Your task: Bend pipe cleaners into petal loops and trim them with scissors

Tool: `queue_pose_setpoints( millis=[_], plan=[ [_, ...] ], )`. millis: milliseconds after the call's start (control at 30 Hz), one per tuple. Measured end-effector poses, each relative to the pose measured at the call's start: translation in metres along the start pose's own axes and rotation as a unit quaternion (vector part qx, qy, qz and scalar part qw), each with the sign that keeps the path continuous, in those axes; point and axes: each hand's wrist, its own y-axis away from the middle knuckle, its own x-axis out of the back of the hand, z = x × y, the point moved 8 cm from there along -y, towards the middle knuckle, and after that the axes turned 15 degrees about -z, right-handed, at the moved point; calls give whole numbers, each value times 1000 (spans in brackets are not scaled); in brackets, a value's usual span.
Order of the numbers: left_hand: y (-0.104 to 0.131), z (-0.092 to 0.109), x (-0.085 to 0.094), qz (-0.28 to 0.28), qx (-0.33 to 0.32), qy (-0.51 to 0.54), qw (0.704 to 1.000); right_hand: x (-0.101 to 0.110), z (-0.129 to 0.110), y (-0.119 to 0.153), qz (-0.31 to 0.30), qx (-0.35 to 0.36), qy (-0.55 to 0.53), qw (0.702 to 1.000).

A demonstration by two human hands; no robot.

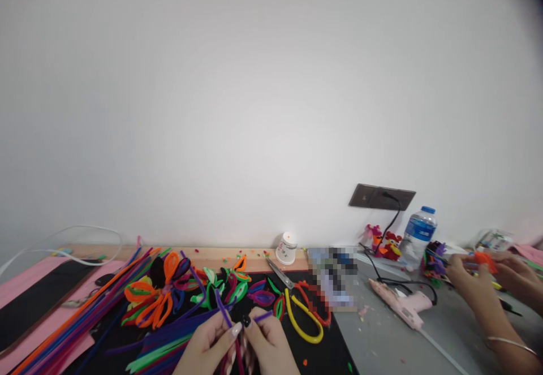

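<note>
My left hand [207, 342] and my right hand [271, 342] are close together at the bottom of the view, fingertips pinched. Between them is a bent purple pipe cleaner [223, 308]; one end sticks up from the left fingers, another juts out past the right. A magenta pipe cleaner [239, 357] hangs down between the hands, its lower part cut off by the frame. Just beyond my fingers lie looped pipe-cleaner petals in green [240, 291] and purple [261, 297]. Scissors [303, 318] with yellow and orange-red handles rest right of my right hand.
Long loose pipe cleaners [91, 310] and an orange looped flower [163, 296] lie left. A paper cup [287, 249] stands upside down by the wall. Rightward are a pink glue gun [403, 307], a water bottle [419, 235] and another person's hands [479, 287] with something orange.
</note>
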Motion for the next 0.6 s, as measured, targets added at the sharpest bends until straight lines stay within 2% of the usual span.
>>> queue_pose_setpoints(
  millis=[133,267,467,600],
  plan=[
    [-2,-9,11,14,-7,42,999,-4,6,-2,-16,-7,-27,999],
    [-3,-14,11,14,-5,81,997,-9,8,-3,-47,-45,-75,995],
    [0,-6,13,44,-4,108,993,1,-3,0,-12,-41,-95,995],
    [-2,-7,17,66,-1,115,991,8,-2,2,6,-28,-158,987]
  ],
)
